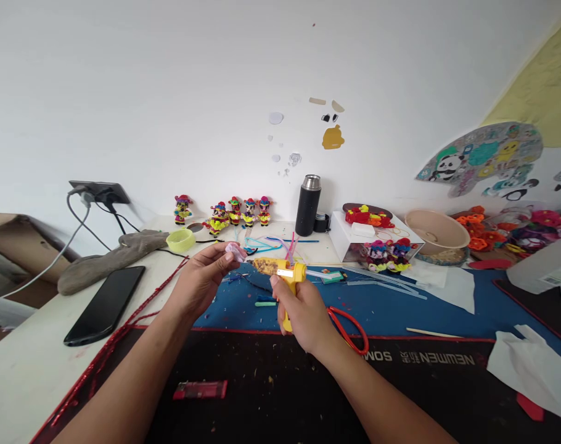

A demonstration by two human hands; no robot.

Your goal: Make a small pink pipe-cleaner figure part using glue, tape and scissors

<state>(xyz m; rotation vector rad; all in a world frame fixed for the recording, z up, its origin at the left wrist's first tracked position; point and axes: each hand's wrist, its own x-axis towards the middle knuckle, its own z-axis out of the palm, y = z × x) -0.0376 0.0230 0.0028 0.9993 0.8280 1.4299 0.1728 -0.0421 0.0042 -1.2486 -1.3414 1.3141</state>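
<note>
While the left hand (206, 272) pinched a small, pale pinkish-white piece of soft-looking material (235, 250), the right hand (304, 309) held a yellow plastic hot-glue gun (295, 271) by its handle. The left thumb and fingertips were nearly together, with only the piece between them. The right fingers were curled firmly round the handle, the thumb pressed against its near side; whether one of them squeezed the trigger could not be told, since the hand covered it.

The pale piece was up off the off-white table (21, 364), near the left side of a blue mat (382, 311). The gun's stained nozzle pointed left towards it, close to the left fingertips, though whether metal and material touched was too small to make out. A clear glue stick (314, 274) stuck out behind the gun.

Done well, the step seemed to call for a still left hand and a pinch as far from the nozzle as the little piece allowed, for the tip was probably hot. A slow, slight squeeze would have suited so small a surface better than a long one, and a short twist of the tip on leaving would have broken any thread of glue. Light pressure seemed wise, as the material looked easily dented.
</note>
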